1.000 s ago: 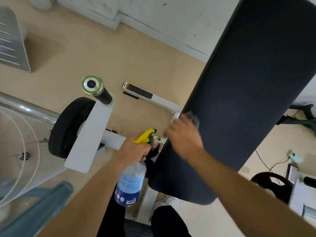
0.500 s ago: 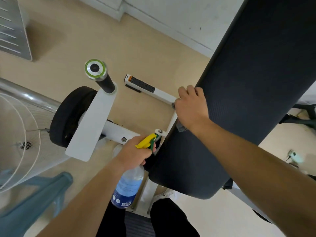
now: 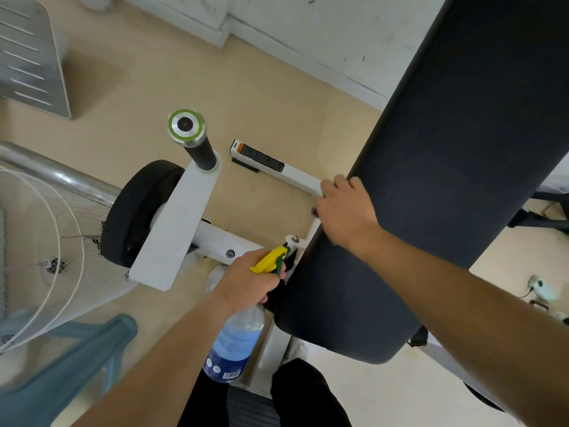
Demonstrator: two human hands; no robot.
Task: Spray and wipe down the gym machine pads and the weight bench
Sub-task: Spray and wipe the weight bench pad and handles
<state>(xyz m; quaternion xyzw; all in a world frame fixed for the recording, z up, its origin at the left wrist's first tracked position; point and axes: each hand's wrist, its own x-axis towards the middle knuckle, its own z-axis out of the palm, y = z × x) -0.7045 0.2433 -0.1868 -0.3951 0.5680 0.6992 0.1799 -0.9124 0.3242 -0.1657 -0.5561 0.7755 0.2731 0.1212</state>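
A long black weight bench pad slants across the right side. My right hand rests on its left edge with fingers curled over the rim. A grey cloth shows only as a small bit under the palm. My left hand grips the neck of a clear spray bottle with a blue label and yellow trigger. The bottle hangs down beside the pad's lower end. A round black roller pad sits on the white machine frame at left.
A black handle with a green-ringed metal cap sticks up from the frame. A white wire fan and a blue plastic stool stand at the left. A grey metal panel is at top left, a plug and cord at right.
My right hand slid from the pad's face up and left to its edge and stayed there. My left hand with the bottle barely moved.
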